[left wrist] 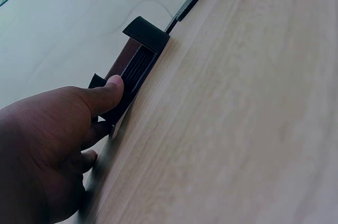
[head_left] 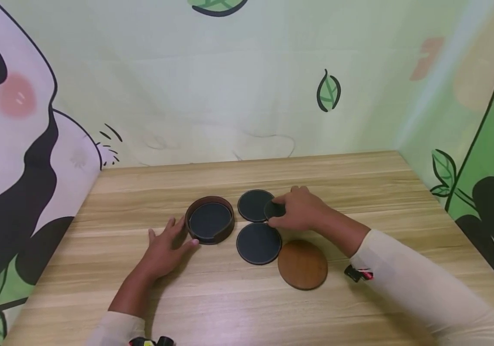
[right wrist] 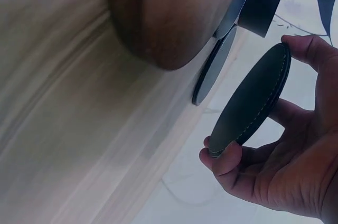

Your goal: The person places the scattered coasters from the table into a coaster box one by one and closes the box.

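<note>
In the head view my right hand (head_left: 302,210) holds a round dark coaster (head_left: 275,209) with pale edge stitching by its rim. The right wrist view shows this coaster (right wrist: 251,97) tilted, thumb and fingers spread around its edge. My left hand (head_left: 166,250) grips the left side of a round dark coaster holder (head_left: 230,229), brown inside. A stack of several coasters (left wrist: 138,68) shows through the holder's front notch in the left wrist view, with my thumb at the notch's edge.
Two dark coasters lie right of the holder, a far one (head_left: 253,205) and a near one (head_left: 258,243). A round brown wooden-looking disc (head_left: 302,265) touches or adjoins the near one. A printed wall (head_left: 247,96) stands behind the wooden table (head_left: 229,302).
</note>
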`<state>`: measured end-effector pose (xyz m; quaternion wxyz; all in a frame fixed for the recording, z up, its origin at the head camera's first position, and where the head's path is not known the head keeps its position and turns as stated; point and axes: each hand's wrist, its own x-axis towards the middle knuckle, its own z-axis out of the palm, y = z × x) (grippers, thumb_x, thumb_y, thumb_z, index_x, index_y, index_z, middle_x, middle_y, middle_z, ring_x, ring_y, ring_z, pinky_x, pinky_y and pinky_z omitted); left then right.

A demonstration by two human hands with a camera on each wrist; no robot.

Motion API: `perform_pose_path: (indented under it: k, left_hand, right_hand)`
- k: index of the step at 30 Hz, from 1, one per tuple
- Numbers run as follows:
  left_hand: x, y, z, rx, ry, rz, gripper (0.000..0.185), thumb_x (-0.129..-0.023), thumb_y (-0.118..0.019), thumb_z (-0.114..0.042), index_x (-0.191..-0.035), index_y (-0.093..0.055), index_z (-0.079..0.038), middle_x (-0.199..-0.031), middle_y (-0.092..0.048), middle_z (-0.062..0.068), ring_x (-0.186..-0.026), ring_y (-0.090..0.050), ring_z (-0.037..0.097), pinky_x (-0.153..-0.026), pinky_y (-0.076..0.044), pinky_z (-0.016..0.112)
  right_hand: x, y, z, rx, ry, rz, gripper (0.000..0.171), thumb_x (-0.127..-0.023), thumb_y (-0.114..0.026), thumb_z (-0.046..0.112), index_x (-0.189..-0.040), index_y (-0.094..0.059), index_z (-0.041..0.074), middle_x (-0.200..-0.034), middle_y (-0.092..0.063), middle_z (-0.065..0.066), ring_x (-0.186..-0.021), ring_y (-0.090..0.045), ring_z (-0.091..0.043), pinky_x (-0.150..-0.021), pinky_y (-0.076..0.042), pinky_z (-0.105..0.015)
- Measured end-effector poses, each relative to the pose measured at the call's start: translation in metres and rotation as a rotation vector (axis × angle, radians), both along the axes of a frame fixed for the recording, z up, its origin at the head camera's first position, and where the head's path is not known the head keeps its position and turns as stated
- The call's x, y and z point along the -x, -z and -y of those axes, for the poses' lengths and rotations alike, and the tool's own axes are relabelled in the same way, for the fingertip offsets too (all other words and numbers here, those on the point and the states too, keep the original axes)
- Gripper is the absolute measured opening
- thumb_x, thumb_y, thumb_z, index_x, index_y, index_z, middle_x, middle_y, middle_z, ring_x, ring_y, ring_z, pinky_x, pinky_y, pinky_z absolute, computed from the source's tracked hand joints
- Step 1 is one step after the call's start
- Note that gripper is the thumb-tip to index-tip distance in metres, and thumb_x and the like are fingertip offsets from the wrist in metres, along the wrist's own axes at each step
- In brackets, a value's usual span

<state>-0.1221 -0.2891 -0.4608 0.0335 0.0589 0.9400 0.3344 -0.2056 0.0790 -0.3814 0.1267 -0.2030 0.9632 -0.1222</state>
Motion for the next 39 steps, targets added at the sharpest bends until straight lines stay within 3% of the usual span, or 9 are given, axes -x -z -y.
perform_pose_path:
  k: [5, 8, 23, 30, 39]
  left_hand:
    - [0.001, -0.001, -0.001, 0.002, 0.001, 0.006, 0.084, -0.106, -0.07, -0.04, -0.172, -0.03, -0.006, -0.175, -0.033, 0.029, -0.167, -0.017, 0.054, -0.123, 0.012, 0.088]
    - [0.0, -0.002, -0.001, 0.0, 0.001, 0.011, 0.084, -0.106, -0.07, -0.04, -0.172, -0.03, -0.006, -0.175, -0.032, 0.029, -0.167, -0.016, 0.054, -0.123, 0.012, 0.088]
    - [0.001, 0.004, 0.001, -0.036, 0.003, -0.033, 0.089, -0.103, -0.071, -0.049, -0.171, -0.034, -0.006, -0.172, -0.033, 0.035, -0.165, -0.02, 0.059, -0.123, 0.013, 0.088]
    - [0.0, -0.001, -0.001, -0.006, -0.001, 0.009, 0.085, -0.106, -0.071, -0.042, -0.172, -0.031, -0.005, -0.175, -0.031, 0.031, -0.167, -0.017, 0.054, -0.124, 0.013, 0.087]
    - [0.001, -0.002, -0.001, -0.001, 0.002, 0.019, 0.085, -0.107, -0.069, -0.044, -0.172, -0.03, -0.006, -0.175, -0.031, 0.03, -0.168, -0.015, 0.053, -0.124, 0.013, 0.087]
  right_hand:
    - [-0.002, -0.003, 0.011, -0.01, 0.0, -0.026, 0.07, -0.095, -0.067, 0.055, -0.155, -0.064, 0.02, -0.133, -0.063, -0.025, -0.117, -0.056, -0.035, -0.08, -0.056, -0.044]
    - [-0.003, -0.004, 0.018, -0.004, -0.006, -0.038, 0.07, -0.095, -0.066, 0.054, -0.156, -0.063, 0.021, -0.134, -0.062, -0.024, -0.114, -0.055, -0.032, -0.078, -0.054, -0.042]
    - [-0.008, -0.009, 0.053, -0.025, -0.07, -0.105, 0.075, -0.097, -0.066, 0.061, -0.163, -0.054, 0.028, -0.143, -0.055, -0.022, -0.12, -0.051, -0.031, -0.084, -0.061, -0.045]
    - [-0.007, -0.007, 0.07, -0.067, -0.135, -0.165, 0.077, -0.097, -0.063, 0.062, -0.165, -0.051, 0.028, -0.142, -0.055, -0.021, -0.124, -0.049, -0.031, -0.084, -0.061, -0.046]
    - [-0.008, -0.012, 0.096, -0.11, -0.179, -0.192, 0.079, -0.098, -0.06, 0.062, -0.167, -0.048, 0.024, -0.145, -0.053, -0.021, -0.128, -0.048, -0.031, -0.084, -0.062, -0.046]
